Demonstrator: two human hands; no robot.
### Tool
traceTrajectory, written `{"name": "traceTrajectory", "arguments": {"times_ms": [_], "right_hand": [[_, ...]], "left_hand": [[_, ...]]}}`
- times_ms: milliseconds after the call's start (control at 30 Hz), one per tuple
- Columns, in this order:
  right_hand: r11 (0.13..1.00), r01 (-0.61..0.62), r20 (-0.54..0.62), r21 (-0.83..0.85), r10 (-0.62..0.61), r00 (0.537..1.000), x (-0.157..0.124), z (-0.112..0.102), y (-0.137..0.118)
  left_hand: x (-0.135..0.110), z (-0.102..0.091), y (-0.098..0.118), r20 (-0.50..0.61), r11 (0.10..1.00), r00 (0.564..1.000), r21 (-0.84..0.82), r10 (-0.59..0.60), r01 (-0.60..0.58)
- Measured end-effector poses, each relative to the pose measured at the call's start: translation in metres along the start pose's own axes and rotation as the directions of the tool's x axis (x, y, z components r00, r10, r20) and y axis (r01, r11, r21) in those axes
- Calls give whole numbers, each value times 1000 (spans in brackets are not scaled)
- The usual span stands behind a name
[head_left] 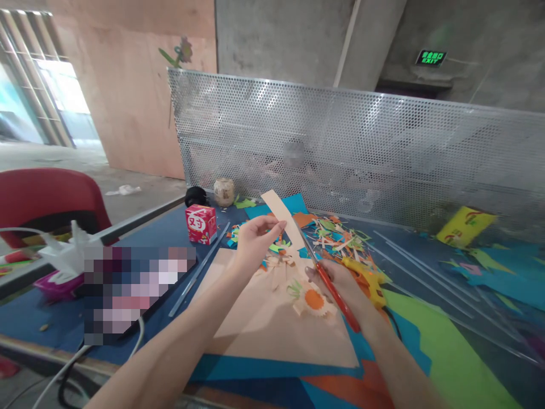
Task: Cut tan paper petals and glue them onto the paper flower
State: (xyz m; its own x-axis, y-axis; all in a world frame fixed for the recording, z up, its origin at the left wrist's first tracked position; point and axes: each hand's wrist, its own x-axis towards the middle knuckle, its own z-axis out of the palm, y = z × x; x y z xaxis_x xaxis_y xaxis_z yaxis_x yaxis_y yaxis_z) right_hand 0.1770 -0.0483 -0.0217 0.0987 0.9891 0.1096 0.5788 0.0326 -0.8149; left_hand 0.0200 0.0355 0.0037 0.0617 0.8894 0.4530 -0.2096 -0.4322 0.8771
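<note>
Between the thumb and fingers of my left hand (258,238) is a strip of peach paper (281,211), held up and slanting over the table. My right hand (338,281) grips red-handled scissors (326,278), whose blades lie along the strip's right edge. Beneath both hands lies a large peach paper sheet (272,335). On it, near my right hand, is a paper flower (314,300) with an orange centre and fringed peach petals. A yellow glue gun (370,284) rests just right of my right hand, partly hidden by it.
Coloured paper scraps (340,236) pile up behind my hands. Clear glue sticks (426,272) lie at right, near a yellow packet (466,226). A red box (201,224) and a purple tissue holder (57,287) stand left. A perforated metal screen (340,147) closes off the table's back.
</note>
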Motion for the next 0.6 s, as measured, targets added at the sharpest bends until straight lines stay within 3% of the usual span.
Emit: {"name": "traceTrajectory", "arguments": {"times_ms": [200, 600], "right_hand": [[999, 10, -9, -32, -10, 1000, -1, -1, -4], [999, 22, 7, 26, -22, 1000, 1, 2, 4]], "left_hand": [[0, 0, -2, 14, 1000, 1000, -15, -8, 9], [0, -2, 5, -138, 995, 988, 80, 66, -56]]}}
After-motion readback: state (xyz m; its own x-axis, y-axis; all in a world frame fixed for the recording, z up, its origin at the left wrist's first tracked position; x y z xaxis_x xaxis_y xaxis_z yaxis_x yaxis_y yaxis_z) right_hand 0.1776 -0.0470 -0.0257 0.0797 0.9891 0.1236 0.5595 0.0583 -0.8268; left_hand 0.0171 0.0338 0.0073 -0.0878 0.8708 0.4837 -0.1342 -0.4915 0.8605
